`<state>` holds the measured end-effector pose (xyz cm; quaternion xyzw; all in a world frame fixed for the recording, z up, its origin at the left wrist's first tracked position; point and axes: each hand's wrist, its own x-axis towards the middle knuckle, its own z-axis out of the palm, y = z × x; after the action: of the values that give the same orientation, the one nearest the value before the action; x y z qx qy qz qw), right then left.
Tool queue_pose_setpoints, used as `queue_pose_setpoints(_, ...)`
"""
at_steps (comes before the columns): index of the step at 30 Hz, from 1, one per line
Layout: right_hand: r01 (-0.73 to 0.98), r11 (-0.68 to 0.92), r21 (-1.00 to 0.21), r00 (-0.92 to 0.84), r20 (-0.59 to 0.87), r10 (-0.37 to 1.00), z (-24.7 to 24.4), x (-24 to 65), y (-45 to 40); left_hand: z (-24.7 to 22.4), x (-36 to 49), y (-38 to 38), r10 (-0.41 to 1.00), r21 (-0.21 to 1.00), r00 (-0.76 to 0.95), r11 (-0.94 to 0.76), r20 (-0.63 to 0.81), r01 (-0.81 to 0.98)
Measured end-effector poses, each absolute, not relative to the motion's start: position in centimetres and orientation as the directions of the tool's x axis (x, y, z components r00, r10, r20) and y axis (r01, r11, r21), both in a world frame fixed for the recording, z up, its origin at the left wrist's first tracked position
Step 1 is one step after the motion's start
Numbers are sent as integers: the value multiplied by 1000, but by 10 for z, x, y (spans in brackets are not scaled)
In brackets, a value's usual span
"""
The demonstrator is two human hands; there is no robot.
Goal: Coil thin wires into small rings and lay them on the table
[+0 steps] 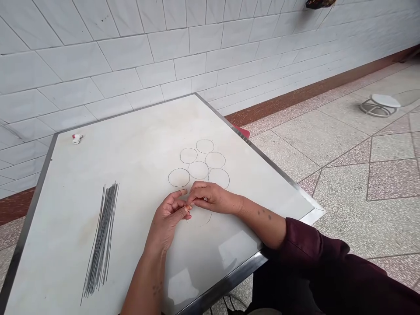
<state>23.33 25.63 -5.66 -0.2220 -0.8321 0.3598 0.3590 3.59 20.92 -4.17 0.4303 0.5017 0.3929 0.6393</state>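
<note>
My left hand and my right hand meet over the near part of the white table. Between their fingertips they pinch a thin wire ring, whose lower arc shows below my fingers; the pinched part is hidden. Just beyond my hands several thin dark wire rings lie flat, close beside one another. To the left of my left hand lies a long bundle of straight dark wires, a few of them spread apart at its ends.
A small white and red item, perhaps a tape roll, lies at the table's far left corner. A metal edge borders the table. The tiled wall stands behind. A white-seated stool is on the floor at right.
</note>
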Motion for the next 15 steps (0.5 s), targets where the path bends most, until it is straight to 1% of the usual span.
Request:
queue_pose_setpoints(6,81,644,-761,-663,441,604,-61,234,260,-39,38,208,914,923,215,371,-344,-98)
queue_pose_setpoints(10,74,668,-741,-674,457,581,-62,235,260,-40,40,208,907,906,260,383,-332,-178)
queue_pose_setpoints(13,81,622,-779,-641,438,631,-61,233,259,-41,41,208,910,880,272,386,-314,-277)
queue_pose_setpoints(15,75,524,-848,-597,383,705,-60,231,258,-42,41,208,910,856,270,395,-315,-332)
